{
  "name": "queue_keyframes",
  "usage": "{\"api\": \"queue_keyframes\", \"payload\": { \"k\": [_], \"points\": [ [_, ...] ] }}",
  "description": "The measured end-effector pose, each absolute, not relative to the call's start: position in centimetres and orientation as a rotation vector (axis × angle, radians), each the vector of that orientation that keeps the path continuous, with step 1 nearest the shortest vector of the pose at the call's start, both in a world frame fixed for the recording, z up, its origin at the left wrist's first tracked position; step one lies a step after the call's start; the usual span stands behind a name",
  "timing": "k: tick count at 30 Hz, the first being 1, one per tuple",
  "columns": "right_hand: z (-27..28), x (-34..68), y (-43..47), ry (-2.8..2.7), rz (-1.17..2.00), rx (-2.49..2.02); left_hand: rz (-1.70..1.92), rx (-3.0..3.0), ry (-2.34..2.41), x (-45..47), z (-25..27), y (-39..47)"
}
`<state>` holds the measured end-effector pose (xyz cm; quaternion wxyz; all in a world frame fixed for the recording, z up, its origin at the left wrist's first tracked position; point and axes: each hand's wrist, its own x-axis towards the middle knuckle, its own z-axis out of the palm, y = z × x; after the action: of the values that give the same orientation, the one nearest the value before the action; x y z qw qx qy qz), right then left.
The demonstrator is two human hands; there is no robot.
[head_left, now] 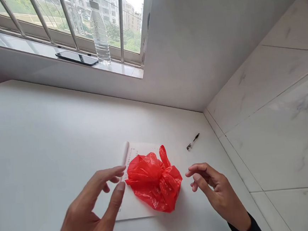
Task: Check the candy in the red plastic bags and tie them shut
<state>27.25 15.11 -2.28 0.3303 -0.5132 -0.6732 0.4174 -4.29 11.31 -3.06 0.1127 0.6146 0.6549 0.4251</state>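
A red plastic bag (151,179), knotted at the top, rests on an open notebook (140,207) with handwriting on its page. What the bag contains is hidden. To its left, my left hand (94,205) is open, thumb and fingers apart, with the fingertips close to the bag's edge. On the other side, my right hand (213,189) hovers a little away from the bag, its fingers loosely curved and apart, holding nothing. Beyond the right hand, a pen (193,142) lies on the white table.
The white table (51,137) meets a wall at the back and marbled tiles (283,130) on the right. On the windowsill (129,69) lie a phone (76,58) and an upright clear water bottle (100,38), in front of metal window bars (121,25).
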Motion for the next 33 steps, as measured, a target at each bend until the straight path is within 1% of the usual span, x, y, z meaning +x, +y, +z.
{"api": "queue_keyframes", "payload": {
  "k": [4, 8, 11, 14, 16, 19, 22, 24, 26, 28, 31, 33],
  "points": [
    [-3.3, 25.4, 14.9, -1.849, 0.897, -1.295, 1.075, 2.177, 1.685, 0.0, -3.4, 13.2],
    [-4.0, 23.4, 15.1, -1.973, 0.817, -1.257, 1.012, 2.239, 1.613, 0.5, -4.1, 14.3],
    [-4.1, 24.9, 15.5, -1.815, 0.802, -1.305, 1.071, 2.083, 1.757, -1.7, -4.0, 13.7],
    [-4.2, 27.5, 15.7, -1.598, 0.795, -1.431, 1.119, 1.722, 2.054, -4.1, -3.5, 12.6],
    [-4.2, 28.4, 15.6, -1.588, 0.794, -1.44, 1.152, 1.629, 2.123, -4.4, -3.2, 11.8],
    [-3.8, 27.5, 15.3, -1.768, 0.788, -1.361, 1.198, 1.876, 1.952, -2.5, -2.9, 11.4],
    [-3.1, 25.5, 15.2, -1.99, 0.772, -1.279, 1.119, 2.257, 1.719, -0.5, -3.2, 11.8],
    [-2.8, 24.9, 15.4, -1.988, 0.77, -1.277, 1.136, 2.309, 1.642, -0.2, -3.3, 12.2],
    [-2.6, 25.3, 15.7, -1.822, 0.8, -1.336, 1.239, 2.119, 1.691, -0.8, -3.1, 12.5],
    [-2.5, 26.3, 15.9, -1.593, 0.845, -1.382, 1.355, 1.826, 1.836, -1.7, -2.4, 12.4],
    [-2.3, 27.6, 16.0, -1.348, 0.912, -1.34, 1.454, 1.489, 2.061, -2.9, -1.5, 11.9],
    [-2.1, 28.0, 15.9, -1.279, 0.962, -1.286, 1.461, 1.363, 2.099, -3.4, -1.3, 11.7]
  ]
}}
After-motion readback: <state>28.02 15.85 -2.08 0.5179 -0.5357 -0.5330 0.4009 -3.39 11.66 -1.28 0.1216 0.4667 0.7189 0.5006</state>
